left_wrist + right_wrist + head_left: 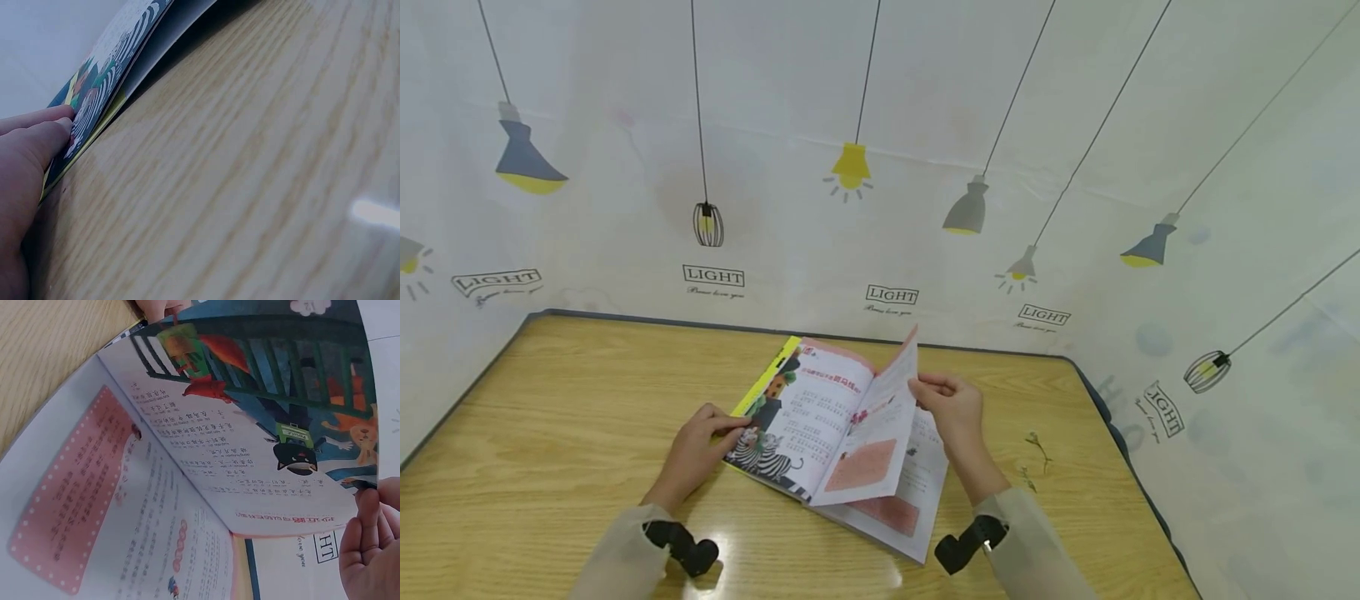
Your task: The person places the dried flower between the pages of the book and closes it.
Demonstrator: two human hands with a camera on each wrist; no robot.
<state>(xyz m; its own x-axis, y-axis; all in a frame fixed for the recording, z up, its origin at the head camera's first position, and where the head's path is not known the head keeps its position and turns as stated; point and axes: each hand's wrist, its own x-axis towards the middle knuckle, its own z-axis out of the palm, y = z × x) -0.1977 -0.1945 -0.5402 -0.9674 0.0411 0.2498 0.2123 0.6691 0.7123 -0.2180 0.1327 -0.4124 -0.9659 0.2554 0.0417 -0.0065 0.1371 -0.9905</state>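
An open picture book [808, 400] with a yellow left edge lies at a slant on the table. Zebras are printed on its left page, and the right page [81, 494] carries a pink text box. My left hand [696, 446] rests at the book's lower left edge, its fingertips [59, 119] on the zebra picture. Between thumb and fingers, my right hand [957, 412] pinches the outer edge of one page [262, 425], which stands raised from the spine. The raised page's underside, seen in the right wrist view, has a colourful animal drawing and text.
The wooden table [572, 400] meets a pale wall covering [775, 150] printed with hanging lamps. To the right of the book is a small plant-like sprig [1037, 450] on the tabletop. Black bands [681, 546] sit on both wrists over light sleeves.
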